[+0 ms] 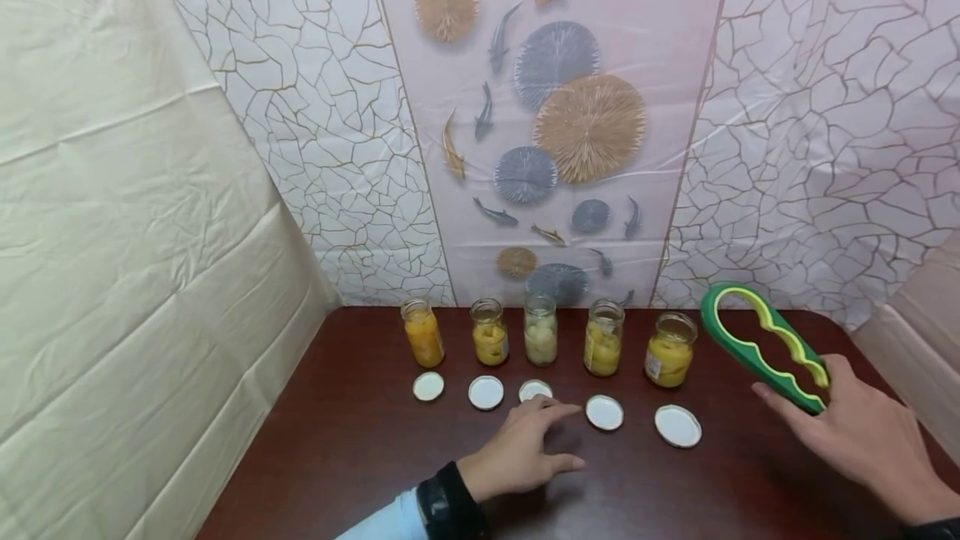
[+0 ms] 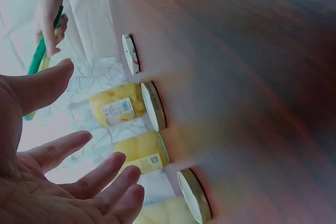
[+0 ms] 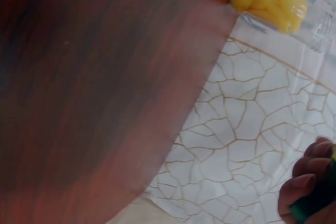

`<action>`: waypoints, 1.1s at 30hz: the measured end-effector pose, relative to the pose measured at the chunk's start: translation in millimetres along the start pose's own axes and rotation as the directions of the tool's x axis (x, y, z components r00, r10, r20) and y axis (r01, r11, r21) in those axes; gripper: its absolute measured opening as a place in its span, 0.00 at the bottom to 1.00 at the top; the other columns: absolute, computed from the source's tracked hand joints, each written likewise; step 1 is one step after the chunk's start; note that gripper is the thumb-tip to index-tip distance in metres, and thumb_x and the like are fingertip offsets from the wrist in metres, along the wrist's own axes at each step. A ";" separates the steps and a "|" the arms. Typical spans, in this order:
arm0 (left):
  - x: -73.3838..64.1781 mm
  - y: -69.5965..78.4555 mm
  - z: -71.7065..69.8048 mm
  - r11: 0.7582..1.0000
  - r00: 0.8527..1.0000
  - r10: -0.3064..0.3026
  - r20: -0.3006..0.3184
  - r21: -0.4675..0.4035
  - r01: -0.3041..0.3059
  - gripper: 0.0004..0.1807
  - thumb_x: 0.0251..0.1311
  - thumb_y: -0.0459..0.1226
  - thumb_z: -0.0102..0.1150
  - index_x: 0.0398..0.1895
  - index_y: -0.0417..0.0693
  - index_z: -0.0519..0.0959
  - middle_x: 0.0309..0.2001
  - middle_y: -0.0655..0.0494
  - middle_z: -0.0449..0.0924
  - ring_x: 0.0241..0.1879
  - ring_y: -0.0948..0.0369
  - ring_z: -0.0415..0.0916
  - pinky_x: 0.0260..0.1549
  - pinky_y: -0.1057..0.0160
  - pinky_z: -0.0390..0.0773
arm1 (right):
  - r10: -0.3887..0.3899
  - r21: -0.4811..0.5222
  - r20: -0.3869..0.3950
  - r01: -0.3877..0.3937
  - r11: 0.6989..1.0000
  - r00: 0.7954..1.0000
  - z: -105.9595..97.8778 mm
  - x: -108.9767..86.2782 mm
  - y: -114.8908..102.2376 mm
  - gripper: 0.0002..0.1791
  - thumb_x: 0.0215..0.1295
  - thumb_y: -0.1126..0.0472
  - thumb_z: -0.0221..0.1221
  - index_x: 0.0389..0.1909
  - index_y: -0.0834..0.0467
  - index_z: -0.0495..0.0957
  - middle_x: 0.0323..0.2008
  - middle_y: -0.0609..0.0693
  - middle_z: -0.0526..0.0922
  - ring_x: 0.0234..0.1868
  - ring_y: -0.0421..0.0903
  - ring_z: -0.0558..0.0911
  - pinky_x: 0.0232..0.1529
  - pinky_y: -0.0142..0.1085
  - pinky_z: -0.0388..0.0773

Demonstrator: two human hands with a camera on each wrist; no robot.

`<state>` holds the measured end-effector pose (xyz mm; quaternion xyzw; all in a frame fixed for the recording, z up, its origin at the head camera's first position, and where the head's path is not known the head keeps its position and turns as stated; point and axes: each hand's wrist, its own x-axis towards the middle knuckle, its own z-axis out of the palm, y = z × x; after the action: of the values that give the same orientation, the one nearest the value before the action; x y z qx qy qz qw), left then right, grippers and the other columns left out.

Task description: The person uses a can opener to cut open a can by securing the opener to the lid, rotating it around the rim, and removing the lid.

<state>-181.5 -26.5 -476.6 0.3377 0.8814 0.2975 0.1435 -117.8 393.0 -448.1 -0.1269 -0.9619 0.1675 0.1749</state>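
Observation:
My right hand [image 1: 870, 423] grips a green jar opener [image 1: 759, 363] with a lighter wavy inner edge, raised over the table's right side. My left hand [image 1: 521, 450] hovers over the table with thumb and fingers spread apart, holding nothing. Its fingers overlap the edge of the middle white lid [image 1: 535, 388] in the head view. To their right lies another lid [image 1: 604, 412], and farther right the rightmost lid [image 1: 678, 426]. Behind the lids, several lidless glass jars stand upright, including a pale-filled jar [image 1: 541, 342] and a yellow-filled jar [image 1: 669, 358] at the right end.
An orange-filled jar [image 1: 424, 340] ends the row at left, with a white lid [image 1: 428, 387] before it. Beside it stands a yellow-filled jar [image 1: 491, 343], a lid [image 1: 486, 392] in front. The dark wooden table [image 1: 330, 440] meets a patterned cloth [image 1: 352, 190] at its back edge.

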 end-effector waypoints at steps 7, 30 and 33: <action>-9.0 -0.7 -1.7 0.999 1.000 -0.027 -0.007 -0.041 0.027 0.35 0.69 0.56 0.70 0.77 0.69 0.72 0.69 0.60 0.75 0.68 0.65 0.71 0.69 0.48 0.73 | 0.126 -0.036 0.149 -0.122 0.992 0.981 17.2 8.7 15.6 0.51 0.63 0.21 0.61 0.49 0.70 0.67 0.25 0.61 0.77 0.25 0.54 0.77 0.22 0.41 0.62; -39.9 8.2 -4.8 0.998 0.996 0.051 -0.077 -0.027 -0.053 0.30 0.72 0.55 0.66 0.75 0.74 0.74 0.70 0.63 0.76 0.70 0.60 0.73 0.65 0.51 0.73 | 0.270 -0.246 0.466 -0.169 0.954 0.843 73.0 61.1 24.2 0.57 0.76 0.28 0.46 0.53 0.89 0.60 0.43 0.82 0.78 0.40 0.70 0.82 0.41 0.58 0.81; -42.4 9.4 -6.5 0.998 0.996 0.036 -0.077 -0.049 -0.040 0.29 0.72 0.56 0.66 0.74 0.75 0.74 0.70 0.63 0.76 0.70 0.60 0.73 0.65 0.50 0.73 | 0.265 -0.254 0.481 -0.157 0.954 0.836 70.7 65.0 21.8 0.55 0.74 0.28 0.48 0.50 0.86 0.68 0.37 0.75 0.80 0.38 0.65 0.82 0.39 0.54 0.81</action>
<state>-148.6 -52.6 -463.5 0.3388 0.8719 0.3351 0.1126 -199.6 412.8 -499.4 -0.2011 -0.9656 0.1139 -0.1191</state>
